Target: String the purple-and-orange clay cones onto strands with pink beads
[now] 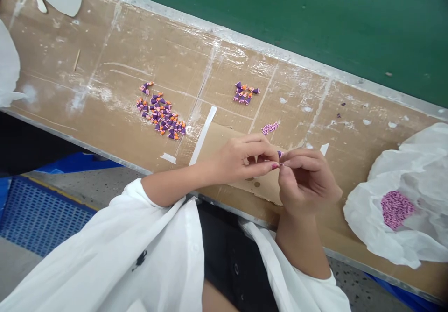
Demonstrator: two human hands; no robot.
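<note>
My left hand (245, 160) and my right hand (304, 176) meet fingertip to fingertip over a loose cardboard sheet (217, 141) on the bench. Both are closed in a pinch around a tiny purple piece (279, 153) that shows between the fingers. Just beyond my hands lies a small cluster of pink beads (269, 128). A large pile of purple and orange pieces (161, 114) lies to the left, and a smaller pile (245, 93) sits further back.
A white plastic bag (413, 162) at the right holds a heap of pink beads (395, 208). The brown bench (115, 50) is scuffed, with a white tape strip (203, 134). Green surface (315, 13) runs behind. A blue crate (38, 216) stands below left.
</note>
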